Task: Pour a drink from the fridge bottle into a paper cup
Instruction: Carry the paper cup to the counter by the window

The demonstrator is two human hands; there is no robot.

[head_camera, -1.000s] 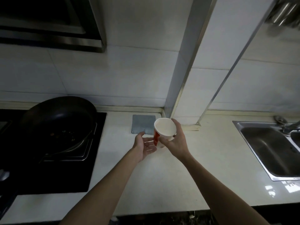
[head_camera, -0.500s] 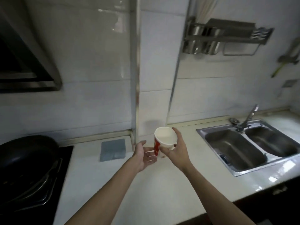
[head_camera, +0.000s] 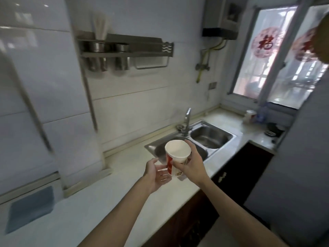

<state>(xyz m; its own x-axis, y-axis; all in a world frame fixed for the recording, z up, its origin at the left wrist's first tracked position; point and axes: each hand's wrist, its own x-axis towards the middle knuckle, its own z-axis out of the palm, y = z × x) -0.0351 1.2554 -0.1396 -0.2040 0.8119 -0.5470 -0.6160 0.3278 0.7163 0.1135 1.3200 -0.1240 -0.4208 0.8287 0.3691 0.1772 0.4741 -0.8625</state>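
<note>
A pale stone tabletop (head_camera: 106,202) runs along a white-tiled kitchen wall and turns a corner past the steel double sink (head_camera: 204,134), with dark cabinet doors (head_camera: 240,173) under it. A tap (head_camera: 187,120) stands at the back of the sink. A metal rack (head_camera: 128,49) with two cups hangs on the wall above and left of the sink, and a window (head_camera: 267,68) with red paper cuttings is on the wall to its right. A few blurred containers (head_camera: 256,115) stand on the tabletop beyond the sink, and a blue mat (head_camera: 31,209) lies far to its left. The paper cup (head_camera: 177,154), white inside and printed red, looks empty and is held nearly upright in the air in front of the sink's left basin. The right hand (head_camera: 192,164) grips it, its fingers (head_camera: 189,144) wrapped round the far side near the rim. The left hand (head_camera: 156,172) is just beside the cup's lower left, palm toward it, fingers (head_camera: 163,177) loose and holding nothing; whether they touch it I cannot tell.
</note>
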